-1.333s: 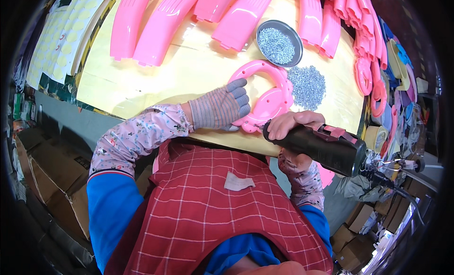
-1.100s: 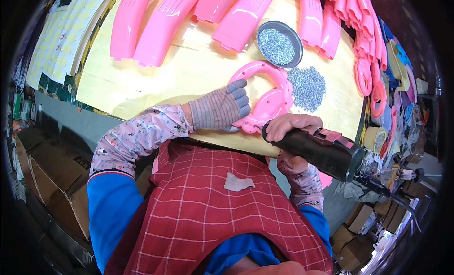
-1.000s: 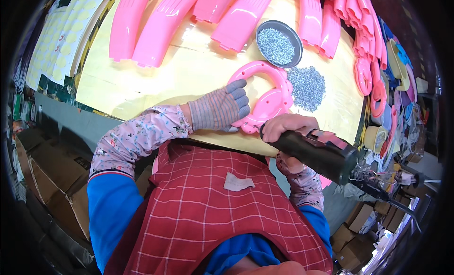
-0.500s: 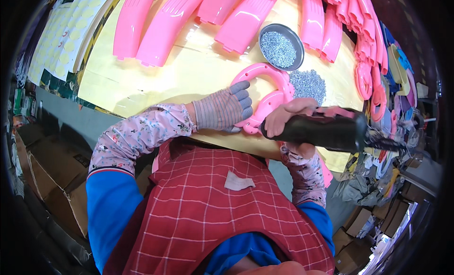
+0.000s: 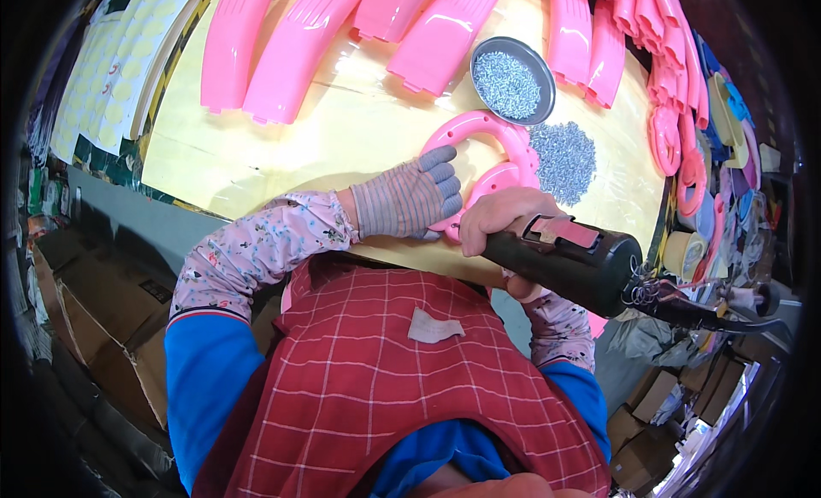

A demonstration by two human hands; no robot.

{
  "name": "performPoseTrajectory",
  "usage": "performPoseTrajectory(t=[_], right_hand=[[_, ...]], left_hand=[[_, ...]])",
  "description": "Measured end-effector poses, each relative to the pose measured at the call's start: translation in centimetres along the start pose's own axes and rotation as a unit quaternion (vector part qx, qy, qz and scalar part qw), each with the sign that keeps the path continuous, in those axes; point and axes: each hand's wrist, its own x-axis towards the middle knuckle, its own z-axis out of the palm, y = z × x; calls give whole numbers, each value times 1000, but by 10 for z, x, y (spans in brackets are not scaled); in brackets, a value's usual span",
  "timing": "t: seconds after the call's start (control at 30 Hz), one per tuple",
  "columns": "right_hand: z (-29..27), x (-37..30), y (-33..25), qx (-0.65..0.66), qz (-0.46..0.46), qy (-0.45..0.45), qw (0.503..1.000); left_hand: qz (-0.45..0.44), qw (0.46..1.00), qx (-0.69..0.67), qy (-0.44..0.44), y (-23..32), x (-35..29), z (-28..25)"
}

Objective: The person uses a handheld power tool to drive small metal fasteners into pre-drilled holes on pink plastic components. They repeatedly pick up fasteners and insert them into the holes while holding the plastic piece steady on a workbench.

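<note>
My left hand (image 5: pixel 406 194), in a grey striped glove, rests on the table with its fingers curled against a pink curved plastic part (image 5: pixel 479 124). The part has an open ring shape with small holes, and its near end disappears beneath my hands. My right hand (image 5: pixel 505 220), bare, is wrapped round a black electric screwdriver (image 5: pixel 573 263) just right of the part. The tool slants, its back end with a cord toward the lower right. Its tip is hidden by my right hand. Beyond the part lies a loose pile of small screws (image 5: pixel 563 163).
A dark round bowl (image 5: pixel 513 80) of screws stands behind the part. Long pink curved panels (image 5: pixel 308 49) line the far side of the yellow-topped table (image 5: pixel 205 168). More pink parts (image 5: pixel 665 139) are stacked at the right edge. Sticker sheets (image 5: pixel 111 79) lie far left; cardboard boxes (image 5: pixel 94 301) stand below.
The screwdriver's back end has swung down toward me, and my right hand has turned with it. My left hand and the pink part stay almost in place.
</note>
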Motion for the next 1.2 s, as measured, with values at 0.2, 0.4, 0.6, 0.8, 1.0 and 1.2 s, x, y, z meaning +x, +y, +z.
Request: performPoseTrajectory(t=[0.2, 0.4, 0.6, 0.8, 1.0, 1.2], right_hand=[[4, 26, 6, -32, -69, -50, 996], [-15, 43, 32, 127, -87, -136, 979], [-22, 22, 24, 90, -226, -12, 970], [-35, -2, 33, 82, -251, 79, 961], [-36, -13, 13, -25, -151, 55, 987], [-39, -51, 0, 33, -263, 187, 946]], left_hand=[[-4, 999, 38, -2, 2, 1, -6], [3, 1000, 15, 20, 0, 3, 3], [17, 996, 68, -56, 0, 7, -17], [28, 998, 27, -55, -1, 6, -15], [22, 997, -9, -71, -7, 11, -19], [-36, 995, -85, -47, 5, 45, -21]])
